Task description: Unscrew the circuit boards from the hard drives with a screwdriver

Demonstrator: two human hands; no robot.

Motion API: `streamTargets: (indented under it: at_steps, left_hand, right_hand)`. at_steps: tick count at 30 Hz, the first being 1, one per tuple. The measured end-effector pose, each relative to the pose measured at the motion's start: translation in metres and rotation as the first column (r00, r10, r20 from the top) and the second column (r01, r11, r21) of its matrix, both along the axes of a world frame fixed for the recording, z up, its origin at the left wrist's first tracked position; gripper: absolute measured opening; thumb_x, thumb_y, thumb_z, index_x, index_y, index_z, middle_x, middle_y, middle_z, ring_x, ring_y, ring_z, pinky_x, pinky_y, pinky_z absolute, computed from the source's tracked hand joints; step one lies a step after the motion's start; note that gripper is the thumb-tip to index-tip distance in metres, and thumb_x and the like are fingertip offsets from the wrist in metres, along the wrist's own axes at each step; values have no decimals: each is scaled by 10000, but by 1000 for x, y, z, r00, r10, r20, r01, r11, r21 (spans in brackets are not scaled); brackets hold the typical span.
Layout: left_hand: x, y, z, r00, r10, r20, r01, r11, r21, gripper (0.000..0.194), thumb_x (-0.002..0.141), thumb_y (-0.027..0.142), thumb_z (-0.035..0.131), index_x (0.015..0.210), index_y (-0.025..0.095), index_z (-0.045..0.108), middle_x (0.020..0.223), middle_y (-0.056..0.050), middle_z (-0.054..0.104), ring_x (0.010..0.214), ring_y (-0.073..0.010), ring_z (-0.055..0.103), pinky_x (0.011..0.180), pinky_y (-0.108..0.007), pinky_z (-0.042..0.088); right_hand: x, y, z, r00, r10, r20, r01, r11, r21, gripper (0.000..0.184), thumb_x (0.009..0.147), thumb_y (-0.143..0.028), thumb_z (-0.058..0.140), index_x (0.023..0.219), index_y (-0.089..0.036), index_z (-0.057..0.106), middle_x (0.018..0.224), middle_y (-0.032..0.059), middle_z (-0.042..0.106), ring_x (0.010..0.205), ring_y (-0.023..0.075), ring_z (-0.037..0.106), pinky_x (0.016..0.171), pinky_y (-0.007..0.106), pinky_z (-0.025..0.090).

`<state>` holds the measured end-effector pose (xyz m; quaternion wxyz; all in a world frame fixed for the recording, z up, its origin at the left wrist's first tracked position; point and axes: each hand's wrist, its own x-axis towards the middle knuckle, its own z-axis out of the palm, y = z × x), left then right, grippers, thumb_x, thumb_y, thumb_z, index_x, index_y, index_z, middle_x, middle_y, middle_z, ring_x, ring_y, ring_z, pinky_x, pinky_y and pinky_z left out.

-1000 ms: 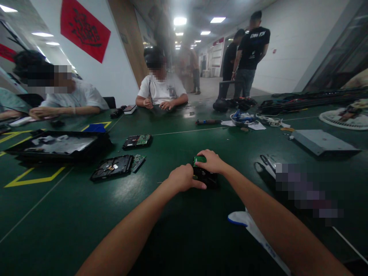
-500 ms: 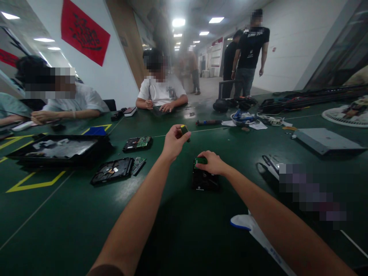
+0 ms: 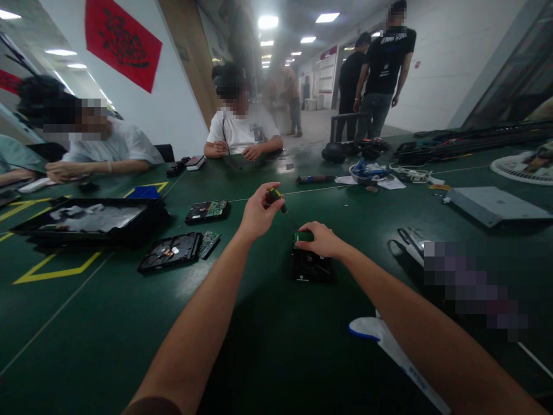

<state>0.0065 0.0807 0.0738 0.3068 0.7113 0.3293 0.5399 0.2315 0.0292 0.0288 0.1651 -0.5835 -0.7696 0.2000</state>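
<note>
My left hand (image 3: 262, 212) is closed around the yellow-and-dark handle of a screwdriver (image 3: 276, 199), whose thin shaft slants down to the right. Its tip comes near the far end of a black hard drive (image 3: 310, 267), but whether they touch I cannot tell. The drive lies flat on the table in front of me. At its far end is a green circuit board (image 3: 303, 237), gripped between the thumb and fingers of my right hand (image 3: 320, 240). Those fingers hide part of the board, so how far it is lifted from the drive is unclear.
Left of my hands lie another drive (image 3: 207, 211), an opened drive (image 3: 170, 252), a loose circuit board (image 3: 209, 244) and a black tray (image 3: 90, 222). To the right are a grey metal box (image 3: 499, 206) and a white glove (image 3: 401, 357). A person (image 3: 242, 135) sits opposite.
The screwdriver in my left hand has tilted, so its shaft now shows pointing toward the drive. My right hand keeps its grip on the circuit board. The whole view has shifted slightly.
</note>
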Motion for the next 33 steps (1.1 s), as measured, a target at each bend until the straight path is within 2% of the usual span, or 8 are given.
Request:
streamTargets:
  at_steps: [7,33]
  left_hand:
    - [1,-2,-1,996,-25,-87,28,999,29,483,890,141,715,1354,225,613,1086,-61,745,970,-178,712,899,-354,589]
    - [9,-9,-1,988,-30,-151,36,999,38,493,894,172,709,1372,265,629,1127,-55,734,989,-192,706,904,-359,590]
  right_hand:
    - [0,-1,0,1000,0,9,0,1000,7,438,848,-505,771,1221,-284,710,1286,93,680,1189,309,623,976,441,492]
    - [-1,-2,2,999,-1,42,1,1000,-4,421,866,-515,745,1222,-295,701,1300,93,655,1220,327,598,994,463,467]
